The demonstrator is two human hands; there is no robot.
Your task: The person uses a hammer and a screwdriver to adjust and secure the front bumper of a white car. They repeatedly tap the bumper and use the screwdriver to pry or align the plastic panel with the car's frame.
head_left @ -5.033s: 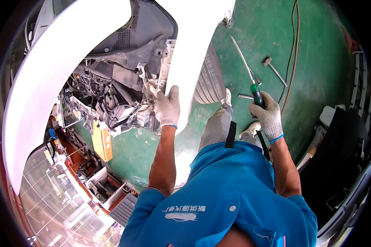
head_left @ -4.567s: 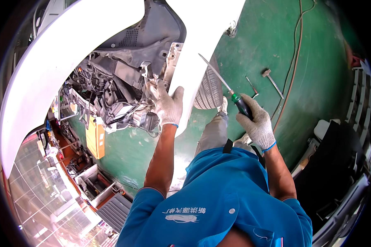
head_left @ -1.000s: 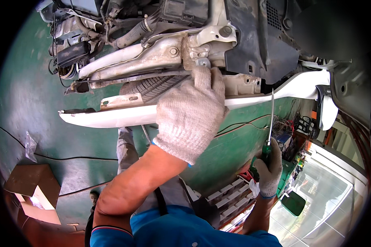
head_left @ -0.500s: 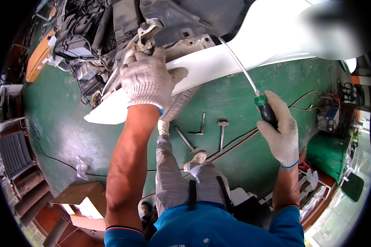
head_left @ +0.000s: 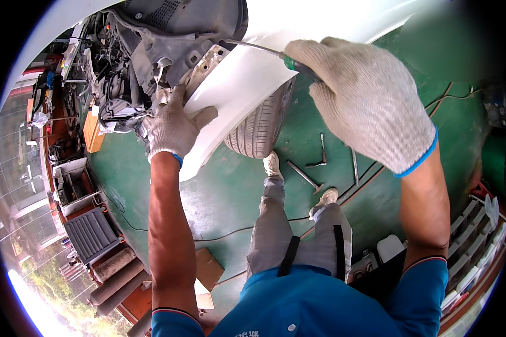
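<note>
My right hand (head_left: 371, 95), in a knitted glove, is wrapped round the green and dark handle (head_left: 299, 67) of a long screwdriver (head_left: 256, 47). The screwdriver's thin metal shaft points left, its tip at the inner edge of a white car fender (head_left: 230, 84), beside a metal strip with holes (head_left: 208, 63). My gloved left hand (head_left: 174, 126) rests at the fender's front end, by a small metal bracket (head_left: 163, 67). Its thumb sticks out over the white panel, and its fingers lie toward the bracket, their tips partly hidden.
A tire (head_left: 258, 126) stands under the fender. On the green floor lie a hammer (head_left: 305, 176), a ratchet-like tool (head_left: 322, 151) and a metal bar (head_left: 355, 167), near my feet. A cable (head_left: 236, 229) crosses the floor. A cardboard box (head_left: 208, 268) sits beside my left arm.
The view has shifted, showing more of the tire. My right hand has come up closer, the screwdriver now lying flatter with its tip still by the fender's edge. The left hand stays at the front end.
</note>
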